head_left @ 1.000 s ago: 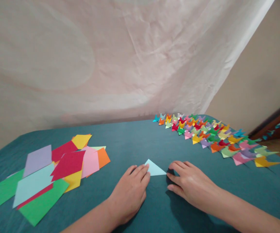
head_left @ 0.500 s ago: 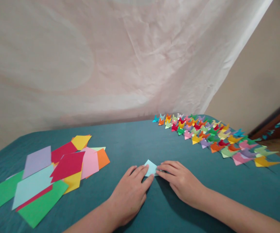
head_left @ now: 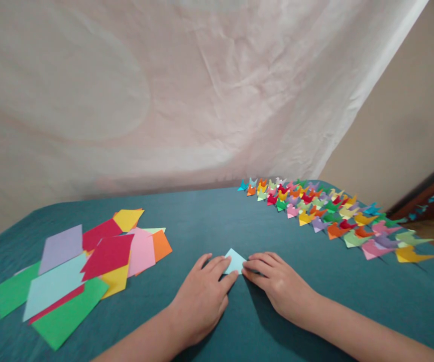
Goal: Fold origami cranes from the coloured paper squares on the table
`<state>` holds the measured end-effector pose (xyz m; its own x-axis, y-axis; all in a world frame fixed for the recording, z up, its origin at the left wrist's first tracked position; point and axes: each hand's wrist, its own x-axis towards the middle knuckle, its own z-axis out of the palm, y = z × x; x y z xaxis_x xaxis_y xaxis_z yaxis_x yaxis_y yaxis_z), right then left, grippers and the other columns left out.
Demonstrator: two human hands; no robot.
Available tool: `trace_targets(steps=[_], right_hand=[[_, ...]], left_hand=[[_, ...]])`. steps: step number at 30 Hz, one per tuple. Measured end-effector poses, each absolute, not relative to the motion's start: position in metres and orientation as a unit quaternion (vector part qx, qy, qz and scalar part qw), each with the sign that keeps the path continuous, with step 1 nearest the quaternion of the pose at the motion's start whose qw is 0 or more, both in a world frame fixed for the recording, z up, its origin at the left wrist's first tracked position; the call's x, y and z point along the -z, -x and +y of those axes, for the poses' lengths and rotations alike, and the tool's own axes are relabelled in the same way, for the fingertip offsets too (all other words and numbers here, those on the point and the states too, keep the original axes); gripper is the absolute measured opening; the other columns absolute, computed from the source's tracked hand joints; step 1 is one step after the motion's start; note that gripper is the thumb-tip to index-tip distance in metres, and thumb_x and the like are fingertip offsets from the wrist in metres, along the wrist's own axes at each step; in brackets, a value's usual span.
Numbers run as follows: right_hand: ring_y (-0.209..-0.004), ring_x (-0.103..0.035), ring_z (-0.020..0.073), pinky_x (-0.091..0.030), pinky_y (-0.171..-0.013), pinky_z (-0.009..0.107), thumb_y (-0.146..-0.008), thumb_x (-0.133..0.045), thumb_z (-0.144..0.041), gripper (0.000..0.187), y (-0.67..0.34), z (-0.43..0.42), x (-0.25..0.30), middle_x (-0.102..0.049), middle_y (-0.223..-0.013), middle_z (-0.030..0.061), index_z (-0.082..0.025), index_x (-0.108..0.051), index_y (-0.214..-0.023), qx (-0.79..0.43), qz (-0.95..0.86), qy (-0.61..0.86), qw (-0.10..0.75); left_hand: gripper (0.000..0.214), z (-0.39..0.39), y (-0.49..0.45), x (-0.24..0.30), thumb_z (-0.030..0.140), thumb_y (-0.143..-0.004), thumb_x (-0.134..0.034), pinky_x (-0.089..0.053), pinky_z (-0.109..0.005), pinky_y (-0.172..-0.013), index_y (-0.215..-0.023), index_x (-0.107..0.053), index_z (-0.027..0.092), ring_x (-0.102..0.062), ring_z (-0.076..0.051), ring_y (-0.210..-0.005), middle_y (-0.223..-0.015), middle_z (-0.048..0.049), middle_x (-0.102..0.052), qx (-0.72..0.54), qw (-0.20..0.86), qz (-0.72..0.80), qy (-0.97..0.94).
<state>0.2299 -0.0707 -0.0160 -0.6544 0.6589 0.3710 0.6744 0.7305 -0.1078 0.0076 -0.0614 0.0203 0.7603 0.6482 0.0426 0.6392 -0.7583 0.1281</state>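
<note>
Well in from the far edge of the surface (head_left: 202,221), the folded paper (head_left: 234,261) is pressed by the spread left hand (head_left: 204,296); its right side is touched by the right hand (head_left: 279,286), grip unclear.

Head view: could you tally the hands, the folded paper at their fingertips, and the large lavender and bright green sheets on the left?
Left hand: 1
Right hand: 1
Light blue folded paper: 1
Large lavender sheet: 1
Large bright green sheets: 2
Total: 6
</note>
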Motion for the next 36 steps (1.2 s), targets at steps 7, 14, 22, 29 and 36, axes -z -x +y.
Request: trace_targets(steps=[7, 14, 22, 29, 36], right_hand=[[-0.103, -0.052, 0.0207, -0.042, -0.087, 0.038, -0.091, -0.046, -0.013, 0.027, -0.23, -0.071, 0.014, -0.062, -0.109, 0.0084, -0.018, -0.06, -0.113, 0.014, -0.911, 0.371, 0.181], [-0.102, -0.052, 0.019, -0.042, -0.087, 0.036, -0.089, -0.048, -0.012, 0.028, -0.231, -0.07, 0.014, -0.062, -0.109, 0.0085, -0.019, -0.06, -0.113, 0.015, -0.912, 0.37, 0.176], [-0.102, -0.052, 0.0204, -0.041, -0.087, 0.038, -0.09, -0.045, -0.011, 0.029, -0.232, -0.069, 0.013, -0.062, -0.11, 0.0095, -0.018, -0.059, -0.114, 0.003, -0.915, 0.365, 0.172], [-0.101, -0.052, 0.0207, -0.042, -0.086, 0.038, -0.089, -0.046, -0.009, 0.028, -0.232, -0.07, 0.011, -0.062, -0.108, 0.0092, -0.017, -0.061, -0.111, 0.011, -0.915, 0.362, 0.179], [-0.098, -0.054, 0.0221, -0.044, -0.084, 0.038, -0.085, -0.051, -0.009, 0.02, -0.231, -0.072, 0.006, -0.063, -0.096, 0.0093, -0.016, -0.067, -0.095, 0.038, -0.905, 0.384, 0.179]], left_hand=[[0.032, -0.06, -0.004, -0.023, 0.019, -0.085, -0.05, -0.025, -0.048, -0.106, -0.115, -0.059, 0.023, -0.03, -0.027, -0.131, -0.137, -0.0086, -0.043, -0.057, 0.021, 0.363, -0.93], [0.032, -0.06, 0.0, -0.031, 0.014, -0.08, -0.05, -0.028, -0.048, -0.104, -0.107, -0.065, 0.021, -0.031, -0.028, -0.131, -0.133, -0.0089, -0.048, -0.035, -0.006, 0.376, -0.926], [0.027, -0.06, 0.01, -0.033, 0.017, -0.081, -0.048, -0.024, -0.048, -0.105, -0.098, -0.07, 0.016, -0.031, -0.03, -0.13, -0.129, -0.0126, -0.052, -0.001, -0.045, 0.374, -0.926], [0.026, -0.06, 0.012, -0.038, 0.018, -0.082, -0.048, -0.021, -0.047, -0.106, -0.097, -0.07, 0.015, -0.034, -0.031, -0.129, -0.125, -0.013, -0.055, 0.015, -0.028, 0.372, -0.928], [0.021, -0.045, 0.019, -0.037, 0.013, -0.078, -0.05, -0.03, -0.042, -0.102, -0.082, -0.071, 0.016, -0.05, -0.026, -0.113, -0.107, -0.0091, -0.065, -0.016, 0.042, 0.352, -0.935]])
